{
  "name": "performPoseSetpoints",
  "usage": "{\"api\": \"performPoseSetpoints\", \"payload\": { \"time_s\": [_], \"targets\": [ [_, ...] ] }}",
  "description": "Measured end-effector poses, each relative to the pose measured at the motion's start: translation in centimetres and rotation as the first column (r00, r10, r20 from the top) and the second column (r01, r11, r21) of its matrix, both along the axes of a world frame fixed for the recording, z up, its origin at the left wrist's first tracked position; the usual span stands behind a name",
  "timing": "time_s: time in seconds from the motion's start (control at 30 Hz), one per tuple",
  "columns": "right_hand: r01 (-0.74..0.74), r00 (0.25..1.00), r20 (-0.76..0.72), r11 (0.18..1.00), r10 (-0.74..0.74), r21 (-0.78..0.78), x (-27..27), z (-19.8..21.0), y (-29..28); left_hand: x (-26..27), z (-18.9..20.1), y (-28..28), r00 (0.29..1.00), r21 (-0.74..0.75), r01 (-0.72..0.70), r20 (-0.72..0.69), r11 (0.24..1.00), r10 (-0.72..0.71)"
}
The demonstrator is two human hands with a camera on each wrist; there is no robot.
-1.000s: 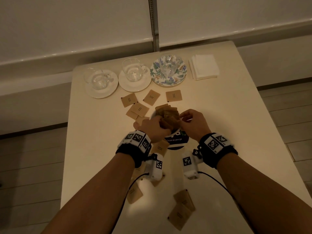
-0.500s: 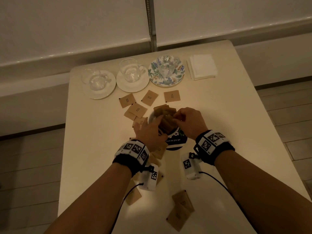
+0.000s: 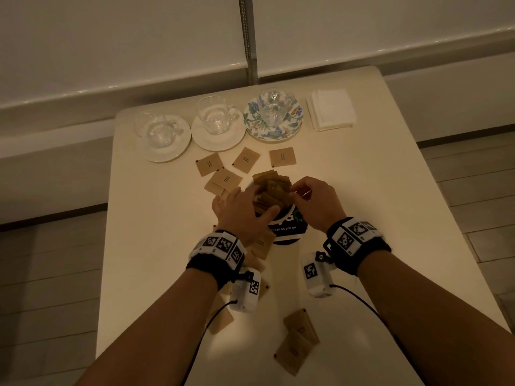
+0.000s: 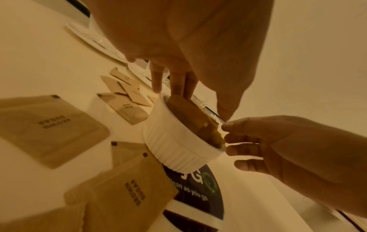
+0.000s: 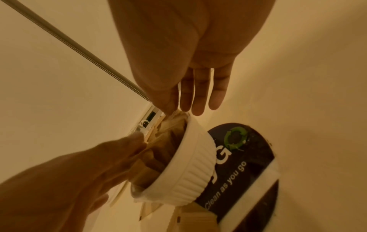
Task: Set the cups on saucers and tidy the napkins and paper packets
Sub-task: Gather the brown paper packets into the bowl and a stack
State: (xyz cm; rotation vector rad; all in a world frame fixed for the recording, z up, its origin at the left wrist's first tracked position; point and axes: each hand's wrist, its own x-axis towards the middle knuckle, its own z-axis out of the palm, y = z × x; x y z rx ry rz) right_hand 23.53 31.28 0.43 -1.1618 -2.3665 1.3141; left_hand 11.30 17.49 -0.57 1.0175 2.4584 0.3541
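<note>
Fingers [image 3: 299,188] of right hand [image 3: 315,203] pinch packets [image 3: 271,188] upright in ramekin [image 4: 174,144], prob. to pack them; left hand [image 3: 239,215] flat, fingers straight, steadying stack. Others lie loose on table [image 3: 362,190].

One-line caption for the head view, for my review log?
Both hands settle brown sugar packets into a white ribbed dish; three glass cups sit on saucers behind.
</note>
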Motion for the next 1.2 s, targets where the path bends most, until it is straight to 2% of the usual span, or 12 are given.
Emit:
{"api": "performPoseSetpoints", "payload": {
  "time_s": [0.1,0.17,0.3,0.4,0.47,0.53,0.63,0.7,0.8,0.93,1.07,1.2],
  "targets": [
    [-0.005,1.0,0.003,1.0,0.005,-0.014,0.7,0.1,-0.8,0.7,-0.3,0.4,0.995,-0.114,0.097,0.04,0.989,-0.093],
    [0.01,1.0,-0.01,1.0,-0.01,-0.029,1.4,-0.1,-1.4,1.0,-0.2,0.4,0.991,-0.099,0.084,0.115,0.992,-0.073],
    [0.024,0.999,0.038,0.999,-0.023,-0.024,4.1,-0.4,-3.2,0.2,1.4,-0.4,0.979,0.142,-0.087,0.197,0.986,0.058],
    [-0.16,0.974,0.152,0.984,0.17,-0.081,6.5,-1.0,-5.6,0.4,2.2,-2.3,0.985,0.334,-0.138,0.147,0.932,0.093],
    [-0.338,0.898,0.252,0.932,0.361,-0.13,7.9,-1.2,-7.4,1.3,2.5,-4.1,0.996,0.423,-0.088,0.054,0.902,0.072],
    [-0.489,0.789,0.332,0.855,0.517,-0.171,9.2,-1.2,-9.1,2.6,2.2,-5.8,0.997,0.447,-0.035,0.073,0.894,0.002],
    [-0.662,0.621,0.473,0.742,0.624,-0.11,11.6,-1.8,-11.8,4.7,0.9,-8.2,0.971,0.298,0.065,0.203,0.952,-0.129],
    [-0.737,0.553,0.571,0.676,0.606,-0.004,13.0,-2.4,-13.6,5.7,-0.3,-10.0,0.973,0.176,0.151,0.15,0.973,-0.178],
    [-0.697,0.613,0.575,0.714,0.542,0.069,14.0,-3.5,-14.8,6.5,-1.3,-12.1,0.984,0.134,0.152,0.072,0.979,-0.162],
    [-0.476,0.735,0.504,0.875,0.453,-0.092,13.9,-3.5,-14.0,7.4,-1.1,-12.4,0.984,0.129,0.144,0.082,0.981,-0.156],
    [-0.397,0.767,0.494,0.907,0.41,-0.137,12.9,-3.1,-12.9,9.1,0.0,-11.1,0.921,0.141,0.232,0.286,0.962,-0.264],
    [-0.312,0.844,0.395,0.931,0.364,-0.191,11.9,-2.3,-12.6,10.9,0.4,-9.9,0.857,0.007,0.366,0.388,0.93,-0.34]
  ]
}}
